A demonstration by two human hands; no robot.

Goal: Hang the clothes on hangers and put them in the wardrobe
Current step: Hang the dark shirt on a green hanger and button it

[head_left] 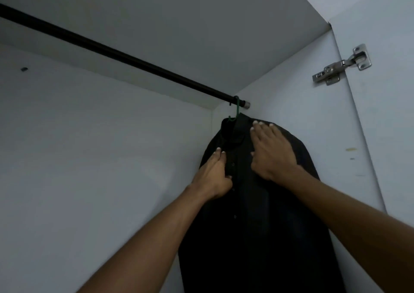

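Observation:
A black button-up shirt [257,214] hangs on a green hanger [236,110], whose hook sits over the right end of the dark wardrobe rail [116,54]. My left hand [212,176] holds the shirt's front edge near the buttons, below the collar. My right hand [272,150] lies flat on the shirt's right shoulder with fingers straight and spread. Most of the hanger is hidden inside the shirt.
The wardrobe's white back wall [89,158] fills the left. Its right side wall [313,124] stands close behind the shirt. The open door carries a metal hinge [342,65] at the upper right. The rail runs bare to the left.

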